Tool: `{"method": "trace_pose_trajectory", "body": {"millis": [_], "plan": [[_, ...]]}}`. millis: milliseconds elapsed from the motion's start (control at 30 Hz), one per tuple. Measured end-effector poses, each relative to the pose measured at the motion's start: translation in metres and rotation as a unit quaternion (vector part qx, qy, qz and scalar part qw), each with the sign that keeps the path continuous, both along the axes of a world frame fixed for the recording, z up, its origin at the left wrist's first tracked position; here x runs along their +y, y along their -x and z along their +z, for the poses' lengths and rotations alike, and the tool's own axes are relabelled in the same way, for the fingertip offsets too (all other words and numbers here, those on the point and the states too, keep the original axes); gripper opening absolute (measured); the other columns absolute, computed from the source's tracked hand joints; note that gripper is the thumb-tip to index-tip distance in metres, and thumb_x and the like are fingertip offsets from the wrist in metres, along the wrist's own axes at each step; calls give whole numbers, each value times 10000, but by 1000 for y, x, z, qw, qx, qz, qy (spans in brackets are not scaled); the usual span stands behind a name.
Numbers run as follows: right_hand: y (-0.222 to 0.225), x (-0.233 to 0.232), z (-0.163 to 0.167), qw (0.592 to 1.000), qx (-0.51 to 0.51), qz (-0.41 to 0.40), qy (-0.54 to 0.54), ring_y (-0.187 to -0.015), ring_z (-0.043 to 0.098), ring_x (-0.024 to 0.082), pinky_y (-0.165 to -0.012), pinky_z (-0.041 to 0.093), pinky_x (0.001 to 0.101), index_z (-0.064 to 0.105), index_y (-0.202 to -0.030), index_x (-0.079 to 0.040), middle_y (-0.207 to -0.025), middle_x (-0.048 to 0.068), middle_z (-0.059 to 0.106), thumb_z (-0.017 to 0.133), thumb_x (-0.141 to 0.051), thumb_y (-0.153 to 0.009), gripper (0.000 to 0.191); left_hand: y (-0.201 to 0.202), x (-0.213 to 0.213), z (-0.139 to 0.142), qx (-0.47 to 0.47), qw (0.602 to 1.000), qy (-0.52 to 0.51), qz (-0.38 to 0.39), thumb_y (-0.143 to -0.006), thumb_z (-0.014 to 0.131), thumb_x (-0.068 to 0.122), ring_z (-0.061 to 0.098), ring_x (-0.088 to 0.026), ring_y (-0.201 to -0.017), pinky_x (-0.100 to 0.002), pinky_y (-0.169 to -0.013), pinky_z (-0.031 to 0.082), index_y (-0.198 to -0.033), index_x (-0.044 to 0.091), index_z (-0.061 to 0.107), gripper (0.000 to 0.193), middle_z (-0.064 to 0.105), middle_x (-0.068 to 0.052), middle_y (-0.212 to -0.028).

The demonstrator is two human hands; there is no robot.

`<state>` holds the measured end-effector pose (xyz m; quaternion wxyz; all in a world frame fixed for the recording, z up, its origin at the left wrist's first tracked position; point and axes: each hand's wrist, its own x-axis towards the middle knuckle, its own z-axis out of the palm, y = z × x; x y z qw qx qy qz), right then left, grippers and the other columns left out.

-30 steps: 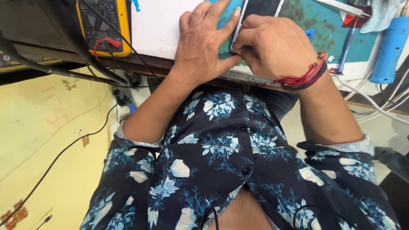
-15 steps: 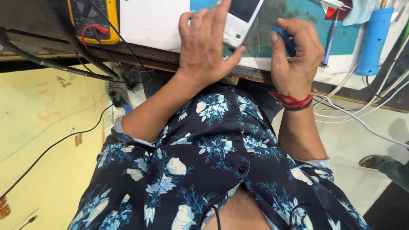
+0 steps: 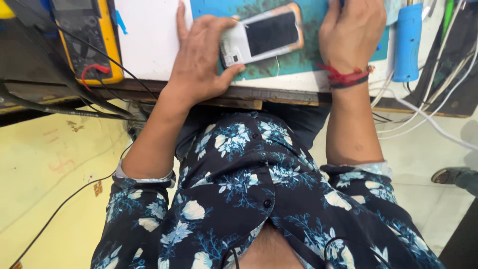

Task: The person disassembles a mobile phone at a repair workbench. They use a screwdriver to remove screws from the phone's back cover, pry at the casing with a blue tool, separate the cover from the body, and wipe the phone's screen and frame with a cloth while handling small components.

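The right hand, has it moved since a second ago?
Yes. The right hand has left the phone and now rests apart from it, nearer the blue tool.

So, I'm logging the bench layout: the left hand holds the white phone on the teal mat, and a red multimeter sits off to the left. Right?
Not quite: the multimeter is yellow, not red, as the head view shows. The left hand does hold the white phone on the teal mat.
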<state>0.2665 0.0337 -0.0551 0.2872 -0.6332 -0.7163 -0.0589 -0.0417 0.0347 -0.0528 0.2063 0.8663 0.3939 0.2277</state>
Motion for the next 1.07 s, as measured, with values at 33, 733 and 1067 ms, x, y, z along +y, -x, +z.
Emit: {"method": "trace_pose_trajectory", "body": {"millis": [33,733,1067], "plan": [[3,-4,7,1000,19,5,10,-941,605,429,-800,453,508,659,-1020,-4,-992,187,651,680,40,-917,114,0,7,0,-4,1000,11,-18,-858,921,326,532,-310,-1349,-636,-1265,17,-1496,76,424,847,628,-103,-1341],[122,6,34,969,103,164,151,-974,664,346,-836,518,443,724,-1090,3,-1070,145,649,734,-2,-992,98,5,-13,-13,-17,995,15,96,-858,855,433,377,-347,-1454,-641,-1253,64,-1427,8,636,742,395,-183,-1617],[124,2,32,973,106,144,148,-978,670,345,-847,526,449,725,-1090,-4,-1082,147,647,724,22,-976,117,5,-13,-15,-23,994,28,99,-850,862,412,375,-349,-1461,-648,-1254,95,-1441,31,635,739,407,-178,-1605]]}}
